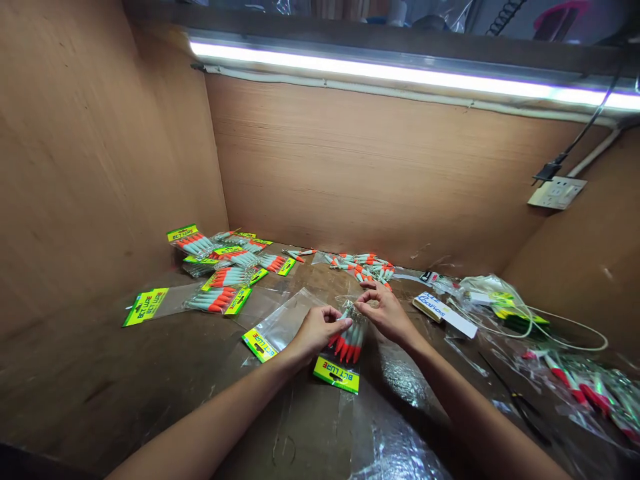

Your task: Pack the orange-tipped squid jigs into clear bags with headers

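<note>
A clear bag of orange-and-white fishing lures (350, 340) lies in front of me, its yellow-green header card (337, 373) turned toward me. My left hand (320, 329) pinches the left side of this bag with thumb and fingers. At the bag's far end, my right hand (380, 309) has thumb and index finger pressed together by the metal hooks of the lures. Just left of my left hand is a flat clear bag (295, 313) with a yellow header card (260, 344). Loose lures (363, 263) are heaped beyond my right hand.
Filled lure bags (225, 277) are piled at the back left. On the right are a handwritten paper block (429, 307), a white cord (570, 343), black-handled pliers (525, 407) and more packed red-and-white lures (580, 387). A plug hangs by the wall socket (557, 193).
</note>
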Demonstrator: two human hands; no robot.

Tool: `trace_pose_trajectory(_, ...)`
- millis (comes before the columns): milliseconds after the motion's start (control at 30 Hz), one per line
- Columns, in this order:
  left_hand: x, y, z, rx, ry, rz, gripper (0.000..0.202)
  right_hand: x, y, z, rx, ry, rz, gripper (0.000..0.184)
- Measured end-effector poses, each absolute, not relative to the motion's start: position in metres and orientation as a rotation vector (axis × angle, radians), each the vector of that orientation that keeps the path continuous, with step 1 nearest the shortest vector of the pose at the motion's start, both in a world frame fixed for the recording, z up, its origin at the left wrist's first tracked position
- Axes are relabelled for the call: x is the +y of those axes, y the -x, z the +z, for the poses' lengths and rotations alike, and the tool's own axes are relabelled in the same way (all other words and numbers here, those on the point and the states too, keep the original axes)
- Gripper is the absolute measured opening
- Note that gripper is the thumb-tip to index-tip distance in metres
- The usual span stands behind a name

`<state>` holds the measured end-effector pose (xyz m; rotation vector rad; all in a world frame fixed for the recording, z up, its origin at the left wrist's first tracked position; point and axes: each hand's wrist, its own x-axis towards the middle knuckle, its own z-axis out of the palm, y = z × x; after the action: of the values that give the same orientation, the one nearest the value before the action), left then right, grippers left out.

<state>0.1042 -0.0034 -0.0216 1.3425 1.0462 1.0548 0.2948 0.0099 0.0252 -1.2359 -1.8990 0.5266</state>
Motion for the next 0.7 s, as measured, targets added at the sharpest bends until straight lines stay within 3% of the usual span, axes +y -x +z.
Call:
trace_pose_trajectory(133,-0.004,-0.104,-0.021,0.975,-1.228,1.009,0.047,0.019,-0.301,0.022,-1.813,1.178,0.544,0.02)
trace_pose_trajectory(300,-0.004,-0.104,-0.016,0.907,-1.203,1.039,0.047,0.028,-0.313,0.028,-1.589,1.156,0.997,0.058)
trace_pose_trajectory(433,-0.002,-0.104,-0.019,0.902,-1.26,1.041,0.045,0.027,-0.317,0.03,-1.476,1.071,1.279,0.043)
trace_pose_trajectory(700,-0.001,-0.103,-0.027,0.889,-1.187,0.966,0.047,0.027,-0.313,0.032,-1.459,1.055,1.217,0.031)
